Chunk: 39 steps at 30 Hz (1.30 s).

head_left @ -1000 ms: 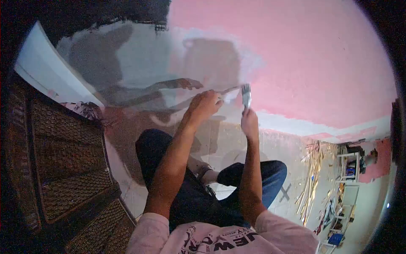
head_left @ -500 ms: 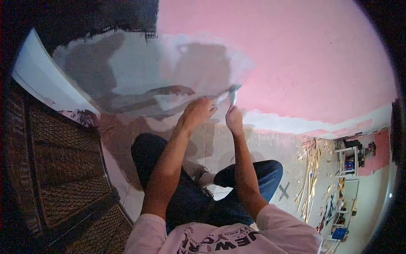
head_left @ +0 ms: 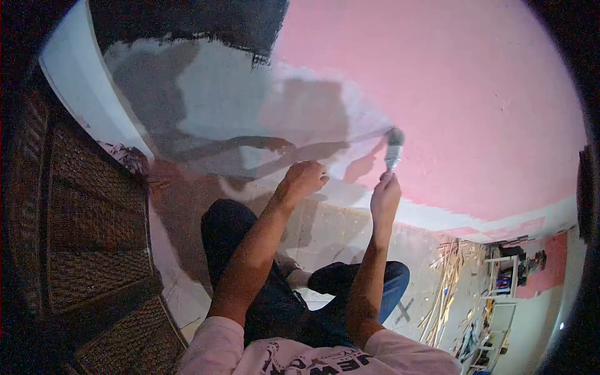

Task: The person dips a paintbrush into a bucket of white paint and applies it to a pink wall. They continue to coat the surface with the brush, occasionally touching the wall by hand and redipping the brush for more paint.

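In the head view, my right hand is closed round the handle of a paintbrush, whose dark bristles meet the pink part of the wall. My left hand hangs in front of the lower wall with its fingers curled; whether anything is inside them is too small to tell. Left of the brush, the wall has a pale grey-white area with shadows of arms and hands across it. Black paint with a ragged lower edge covers the upper left.
Dark woven panels stand at the left beside a white curved surface. My crossed legs rest on the floor. Thin wooden strips lie at the right, near white shelving.
My right hand has moved to the right with the brush, farther onto the pink. My left hand has shifted slightly right and down in the view, and the whole view has turned a little.
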Motion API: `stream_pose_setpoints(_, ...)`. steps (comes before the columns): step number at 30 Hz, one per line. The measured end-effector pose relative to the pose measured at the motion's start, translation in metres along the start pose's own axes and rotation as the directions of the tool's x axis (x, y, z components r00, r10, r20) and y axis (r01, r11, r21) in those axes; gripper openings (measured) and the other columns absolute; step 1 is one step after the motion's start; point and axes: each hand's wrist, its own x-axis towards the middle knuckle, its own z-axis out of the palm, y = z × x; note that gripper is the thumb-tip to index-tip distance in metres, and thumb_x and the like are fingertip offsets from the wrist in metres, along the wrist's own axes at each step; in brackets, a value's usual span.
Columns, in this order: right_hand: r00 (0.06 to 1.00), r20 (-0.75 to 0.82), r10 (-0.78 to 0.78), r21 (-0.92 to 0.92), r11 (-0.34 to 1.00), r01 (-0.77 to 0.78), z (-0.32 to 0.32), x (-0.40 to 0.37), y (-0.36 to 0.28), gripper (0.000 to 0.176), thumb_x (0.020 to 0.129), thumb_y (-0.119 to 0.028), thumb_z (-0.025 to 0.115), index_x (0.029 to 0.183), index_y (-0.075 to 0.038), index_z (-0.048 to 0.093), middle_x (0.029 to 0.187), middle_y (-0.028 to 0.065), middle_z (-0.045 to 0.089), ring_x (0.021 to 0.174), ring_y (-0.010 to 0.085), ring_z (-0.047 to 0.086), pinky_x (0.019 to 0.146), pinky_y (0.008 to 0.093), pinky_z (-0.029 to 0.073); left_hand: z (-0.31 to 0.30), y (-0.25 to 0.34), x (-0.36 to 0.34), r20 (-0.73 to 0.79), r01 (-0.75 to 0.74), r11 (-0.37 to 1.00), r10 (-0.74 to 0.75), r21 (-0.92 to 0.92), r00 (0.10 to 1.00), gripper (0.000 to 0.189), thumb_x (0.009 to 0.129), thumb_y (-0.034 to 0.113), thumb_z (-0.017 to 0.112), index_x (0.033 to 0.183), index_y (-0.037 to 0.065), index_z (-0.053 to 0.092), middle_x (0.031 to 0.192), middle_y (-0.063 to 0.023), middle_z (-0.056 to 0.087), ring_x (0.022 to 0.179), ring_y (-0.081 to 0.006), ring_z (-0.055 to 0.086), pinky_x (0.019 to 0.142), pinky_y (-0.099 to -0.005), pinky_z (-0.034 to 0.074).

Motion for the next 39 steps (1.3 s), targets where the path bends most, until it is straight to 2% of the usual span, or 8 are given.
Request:
stream_pose_setpoints(4, 0.989, -0.116, -0.088, 0.158, 0.982, 0.106, 0.043, -0.011, 0.021, 0.023, 0.104, -0.015, 0.046, 0.096, 0.004, 0.057, 0.078, 0.0253, 0.061, 0.072, 0.0429, 0.061, 0.067, 0.0487, 0.048, -0.01, 0.013, -0.007, -0.006, 0.012, 0.999, -0.012, -0.034, 1.0, 0.035, 0.09, 0.033, 0.067, 0.104, 0.002, 0.073, 0.098, -0.0244, 0.072, 0.094, -0.0417, 0.071, 0.086, -0.0524, 0.056)
stream_pose_setpoints(8, 0.955, 0.263, 0.135, -0.18, 0.98, -0.089, 0.182, -0.047, 0.109, 0.031, 0.103, -0.023, 0.047, 0.095, 0.004, 0.06, 0.091, 0.0333, 0.066, 0.087, 0.05, 0.066, 0.071, 0.058, 0.051, 0.01, -0.002, -0.003, 0.075, 0.058, 0.998, -0.058, 0.007, 0.996, 0.037, 0.093, 0.037, 0.065, 0.106, 0.003, 0.073, 0.101, -0.0249, 0.072, 0.097, -0.0422, 0.07, 0.088, -0.0534, 0.055)
stream_pose_setpoints(11, 0.874, 0.477, -0.089, -0.163, 0.968, 0.188, 0.207, -0.059, 0.158, 0.034, 0.102, -0.026, 0.045, 0.101, 0.004, 0.062, 0.094, 0.0327, 0.069, 0.094, 0.0529, 0.066, 0.083, 0.0611, 0.051, -0.006, -0.005, -0.004, 0.078, 0.043, 0.999, -0.044, 0.012, 0.996, 0.038, 0.094, 0.038, 0.064, 0.109, 0.004, 0.073, 0.105, -0.0253, 0.072, 0.099, -0.0424, 0.07, 0.09, -0.0534, 0.054)
stream_pose_setpoints(14, 0.812, 0.556, 0.176, -0.25, 0.968, -0.038, 0.183, -0.056, 0.145, 0.036, 0.102, -0.026, 0.047, 0.098, 0.003, 0.066, 0.095, 0.0317, 0.07, 0.094, 0.0516, 0.067, 0.083, 0.0599, 0.052, -0.002, 0.002, -0.015, 0.03, 0.03, 0.998, -0.029, -0.05, 0.999, 0.036, 0.09, 0.036, 0.066, 0.103, 0.002, 0.073, 0.102, -0.0252, 0.072, 0.096, -0.0425, 0.07, 0.088, -0.0529, 0.055)
stream_pose_setpoints(18, 0.923, 0.38, 0.065, -0.167, 0.986, -0.001, 0.132, -0.022, 0.112, 0.044, 0.102, -0.03, 0.049, 0.09, 0.006, 0.07, 0.09, 0.0341, 0.068, 0.088, 0.0522, 0.067, 0.078, 0.0584, 0.052, 0.017, -0.019, -0.001, -0.163, -0.076, 0.994, 0.062, -0.08, 0.985, 0.037, 0.089, 0.036, 0.067, 0.101, 0.001, 0.073, 0.101, -0.0253, 0.072, 0.094, -0.043, 0.07, 0.087, -0.0525, 0.056)
stream_pose_setpoints(28, 0.998, 0.062, 0.011, 0.025, 1.0, -0.012, 0.049, 0.008, 0.019, 0.042, 0.107, -0.027, 0.046, 0.092, 0.005, 0.069, 0.084, 0.0292, 0.069, 0.079, 0.0466, 0.069, 0.067, 0.0531, 0.051, 0.009, -0.001, 0.0, 0.027, 0.025, 0.999, -0.023, -0.041, 0.999, 0.04, 0.091, 0.038, 0.067, 0.104, 0.001, 0.073, 0.106, -0.0244, 0.072, 0.102, -0.0407, 0.07, 0.091, -0.0515, 0.054)
stream_pose_setpoints(34, 0.965, -0.261, 0.007, 0.328, 0.941, 0.082, -0.02, 0.033, -0.06, 0.041, 0.111, -0.029, 0.039, 0.096, 0.004, 0.057, 0.069, 0.0173, 0.054, 0.061, 0.0275, 0.055, 0.059, 0.042, 0.045, 0.011, 0.004, -0.002, 0.054, 0.054, 0.999, -0.055, 0.005, 0.997, 0.04, 0.091, 0.038, 0.066, 0.105, 0.001, 0.073, 0.108, -0.023, 0.072, 0.104, -0.0396, 0.069, 0.093, -0.051, 0.054)
stream_pose_setpoints(39, 0.98, -0.186, -0.064, 0.136, 0.987, 0.09, 0.061, 0.033, -0.002, 0.038, 0.111, -0.03, 0.039, 0.106, 0.002, 0.059, 0.08, 0.0266, 0.064, 0.072, 0.0428, 0.064, 0.063, 0.0488, 0.048, 0.007, -0.001, 0.0, 0.146, 0.04, 0.998, -0.047, 0.053, 0.988, 0.044, 0.095, 0.039, 0.064, 0.121, 0.004, 0.069, 0.116, -0.0242, 0.07, 0.109, -0.0396, 0.067, 0.098, -0.0501, 0.053)
